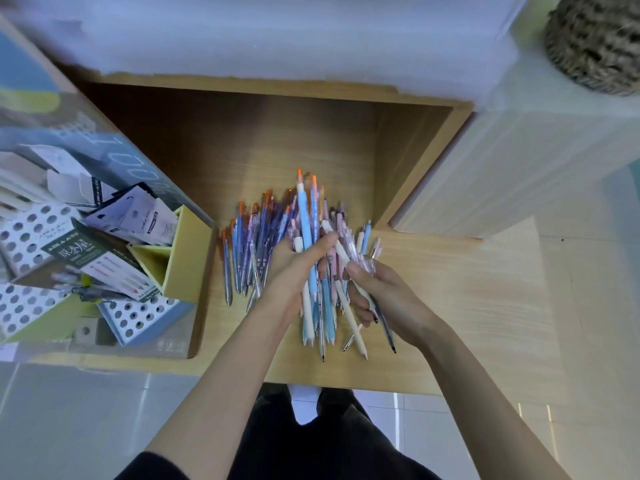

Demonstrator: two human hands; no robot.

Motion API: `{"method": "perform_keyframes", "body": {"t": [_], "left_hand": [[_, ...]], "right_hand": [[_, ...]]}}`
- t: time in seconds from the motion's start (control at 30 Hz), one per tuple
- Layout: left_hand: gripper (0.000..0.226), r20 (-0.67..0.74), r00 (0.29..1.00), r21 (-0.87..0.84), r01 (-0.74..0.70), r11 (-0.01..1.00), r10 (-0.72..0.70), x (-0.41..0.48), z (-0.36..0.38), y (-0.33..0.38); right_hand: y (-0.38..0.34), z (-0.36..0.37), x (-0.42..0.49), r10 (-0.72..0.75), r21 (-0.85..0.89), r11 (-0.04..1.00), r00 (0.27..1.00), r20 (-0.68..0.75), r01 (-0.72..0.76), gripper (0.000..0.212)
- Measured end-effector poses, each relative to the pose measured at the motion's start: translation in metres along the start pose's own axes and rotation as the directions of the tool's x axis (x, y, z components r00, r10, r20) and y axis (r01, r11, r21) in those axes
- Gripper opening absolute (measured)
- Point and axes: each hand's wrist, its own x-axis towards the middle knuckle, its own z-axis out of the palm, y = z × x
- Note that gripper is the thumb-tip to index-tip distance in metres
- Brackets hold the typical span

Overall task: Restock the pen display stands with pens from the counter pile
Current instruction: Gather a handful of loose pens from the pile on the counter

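Observation:
A pile of pens (249,244), blue, purple and orange-tipped, lies on the wooden counter (450,306). My left hand (294,268) grips a bundle of light blue and white pens (308,258), fingers curled over them. Just to its right, my right hand (381,296) holds a few pens, among them a cream pen (349,306) and a clear pink one, their tips pointing toward me. The pen display stands (138,315), white blocks with round holes, sit in a cardboard box at the left; their holes look unfilled.
The cardboard box (194,306) also holds a yellow divided holder (183,258), paper packets and a green pen package (86,251). A wooden recess lies behind the pile, with white walls beside it. A woven round object (599,39) sits at top right.

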Motion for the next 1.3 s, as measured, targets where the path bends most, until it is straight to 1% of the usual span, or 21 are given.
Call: {"method": "perform_keyframes", "body": {"t": [0.07,0.13,0.2,0.27,0.37,0.4,0.5,0.6,0.63,0.7,0.77,0.8,0.87,0.93,1.03,1.1,1.17,1.23,1.3], "left_hand": [[0.016,0.044,0.999,0.021,0.006,1.000,-0.007,-0.005,0.003,-0.001],[0.016,0.062,0.998,0.019,0.027,0.999,-0.028,-0.013,0.002,-0.001],[0.018,0.063,0.998,-0.039,0.020,0.999,-0.018,-0.021,-0.004,0.001],[0.014,0.044,0.999,-0.108,-0.004,0.994,0.009,-0.028,-0.015,0.004],[0.030,0.042,0.998,-0.178,-0.045,0.983,0.053,-0.042,-0.034,0.006],[0.030,0.057,0.996,-0.186,-0.055,0.981,0.066,-0.046,-0.042,0.006],[0.029,0.099,0.990,-0.239,-0.074,0.968,0.100,-0.060,-0.067,0.010],[0.014,0.137,0.980,-0.258,-0.104,0.961,0.143,-0.071,-0.094,0.014],[0.013,0.137,0.979,-0.248,-0.116,0.962,0.153,-0.074,-0.103,0.017],[0.020,0.107,0.982,-0.225,-0.130,0.966,0.157,-0.081,-0.126,0.022],[0.022,0.079,0.983,-0.200,-0.150,0.968,0.168,-0.088,-0.153,0.026],[0.024,0.065,0.982,-0.182,-0.162,0.970,0.176,-0.092,-0.167,0.029],[0.027,0.041,0.980,-0.165,-0.185,0.969,0.194,-0.101,-0.198,0.035],[0.031,0.024,0.978,-0.182,-0.197,0.963,0.205,-0.108,-0.230,0.041],[0.041,-0.032,0.982,-0.229,-0.186,0.956,0.184,-0.116,-0.278,0.054],[0.035,-0.063,0.981,-0.283,-0.191,0.940,0.181,-0.119,-0.312,0.060],[0.031,-0.097,0.981,-0.322,-0.189,0.928,0.166,-0.121,-0.345,0.065],[0.030,-0.125,0.978,-0.312,-0.196,0.930,0.164,-0.123,-0.378,0.070],[0.027,-0.150,0.971,-0.297,-0.222,0.929,0.184,-0.124,-0.408,0.073]], "right_hand": [[-0.003,0.006,0.001,-0.040,-0.045,0.998,0.999,-0.014,0.039,0.032],[-0.005,0.012,0.004,-0.089,-0.076,0.993,0.996,-0.015,0.088,0.033],[-0.006,0.017,0.006,-0.082,-0.033,0.996,0.996,-0.029,0.081,0.030],[-0.008,0.021,0.006,-0.068,0.002,0.998,0.997,-0.029,0.069,0.023],[-0.016,0.033,0.008,-0.142,-0.020,0.990,0.989,-0.032,0.142,0.017],[-0.021,0.039,0.009,-0.157,-0.013,0.988,0.987,-0.042,0.157,0.015],[-0.037,0.064,0.012,-0.195,-0.013,0.981,0.980,-0.038,0.195,0.013],[-0.051,0.099,0.019,-0.220,-0.102,0.972,0.974,-0.054,0.214,0.024],[-0.054,0.112,0.022,-0.225,-0.135,0.967,0.972,-0.062,0.216,0.023],[-0.055,0.143,0.029,-0.231,-0.169,0.961,0.972,-0.048,0.220,0.022],[-0.051,0.176,0.036,-0.216,-0.167,0.964,0.976,-0.027,0.209,0.037],[-0.048,0.192,0.040,-0.205,-0.176,0.964,0.978,-0.029,0.197,0.041],[-0.043,0.226,0.050,-0.187,-0.190,0.966,0.981,-0.047,0.175,0.041],[-0.039,0.259,0.059,-0.187,-0.187,0.966,0.981,-0.046,0.176,0.043],[-0.033,0.307,0.074,-0.211,-0.121,0.971,0.977,-0.026,0.207,0.037],[-0.027,0.338,0.086,-0.224,-0.079,0.972,0.974,-0.030,0.221,0.035],[-0.020,0.369,0.100,-0.229,-0.037,0.973,0.973,-0.018,0.228,0.027],[-0.013,0.400,0.113,-0.225,-0.016,0.974,0.974,0.017,0.225,0.022],[-0.008,0.429,0.124,-0.221,-0.040,0.974,0.974,0.048,0.223,0.024]]}}
